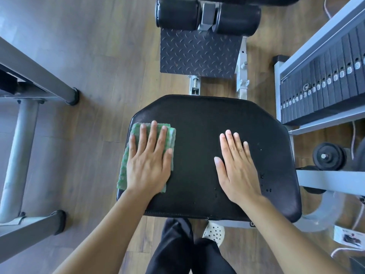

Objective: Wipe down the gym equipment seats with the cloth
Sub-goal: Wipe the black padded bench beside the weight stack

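Flat beneath the left hand point(149, 163), the cloth point(126, 165) lies on the seat point(197, 119).

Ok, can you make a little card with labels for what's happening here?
seat: black, padded, a few droplets near its right edge
green cloth: on the seat's left side
left hand: flat on the green cloth, fingers straight
right hand: flat on the bare seat, holding nothing
nearby: weight stack and dumbbell to the right, roller pads and footplate beyond the seat
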{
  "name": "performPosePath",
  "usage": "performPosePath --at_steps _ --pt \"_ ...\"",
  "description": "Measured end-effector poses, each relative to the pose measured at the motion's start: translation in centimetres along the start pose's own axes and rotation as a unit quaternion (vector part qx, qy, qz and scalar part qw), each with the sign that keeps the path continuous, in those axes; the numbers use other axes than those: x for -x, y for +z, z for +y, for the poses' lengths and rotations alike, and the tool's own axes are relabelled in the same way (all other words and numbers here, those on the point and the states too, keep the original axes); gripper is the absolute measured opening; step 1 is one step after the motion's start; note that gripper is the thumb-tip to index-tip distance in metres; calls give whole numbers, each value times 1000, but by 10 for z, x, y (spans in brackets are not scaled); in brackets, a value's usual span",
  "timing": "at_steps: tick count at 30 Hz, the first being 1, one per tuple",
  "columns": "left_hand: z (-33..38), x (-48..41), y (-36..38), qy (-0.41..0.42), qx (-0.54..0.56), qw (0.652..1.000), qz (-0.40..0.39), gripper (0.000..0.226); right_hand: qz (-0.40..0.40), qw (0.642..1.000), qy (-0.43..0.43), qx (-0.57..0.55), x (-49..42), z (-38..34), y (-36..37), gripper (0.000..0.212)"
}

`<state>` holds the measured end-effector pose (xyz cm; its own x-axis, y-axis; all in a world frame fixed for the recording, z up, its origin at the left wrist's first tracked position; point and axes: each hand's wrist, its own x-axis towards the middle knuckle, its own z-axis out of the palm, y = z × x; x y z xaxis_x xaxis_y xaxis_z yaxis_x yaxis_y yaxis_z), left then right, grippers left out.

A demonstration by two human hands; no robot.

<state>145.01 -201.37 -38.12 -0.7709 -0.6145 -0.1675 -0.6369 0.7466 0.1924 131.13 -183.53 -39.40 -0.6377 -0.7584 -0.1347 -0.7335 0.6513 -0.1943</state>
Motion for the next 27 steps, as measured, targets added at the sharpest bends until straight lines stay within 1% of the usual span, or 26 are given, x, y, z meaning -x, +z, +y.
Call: performPosePath --at_steps 3,5,6,8,10,11,12,14,16,17,19,22,24,25,27 --pt "9 21 6 79 -6 997 -5 56 0 1000 2 -3 1 1 2 60" --pt "-4 43 5 101 -9 995 -5 55 0 1000 1 -3 2 2 3 60" --pt "-12 50 3 87 -12 996 -3 55 -1 1000 0 -3 2 2 3 60" --pt "-20 48 1 27 -13 999 9 56 3 1000 1 -4 1 2 2 60" --pt "-11 34 1 -40 -3 999 19 59 7 1000 0 -6 1 2 3 60" --pt "0 28 2 -55 2 998 18 60 8 1000 1 -8 1 1 3 60" --pt "12 25 3 -48 3 999 13 60 7 1000 2 -10 1 1 2 61" --pt "31 34 6 17 0 1000 3 58 2 1000 0 -11 1 1 2 61" --pt "32 56 9 86 -5 996 -9 56 -2 1000 -1 -11 1 1 1 62" --pt "27 65 8 104 -5 994 -11 55 -3 1000 -1 -13 1 2 1 61" --pt "11 70 7 92 -4 996 -4 54 -4 1000 -1 -14 1 2 1 61" --pt "6 42 3 2 -7 1000 5 57 -5 1000 0 -14 1 2 2 61" --pt "21 20 4 -38 3 999 2 60 -6 1000 1 -15 1 2 2 60" --pt "31 14 5 -35 6 999 0 60 -7 1000 0 -19 1 2 1 60" --pt "46 12 8 12 2 1000 -6 59 -4 999 -6 -34 1 3 0 60"
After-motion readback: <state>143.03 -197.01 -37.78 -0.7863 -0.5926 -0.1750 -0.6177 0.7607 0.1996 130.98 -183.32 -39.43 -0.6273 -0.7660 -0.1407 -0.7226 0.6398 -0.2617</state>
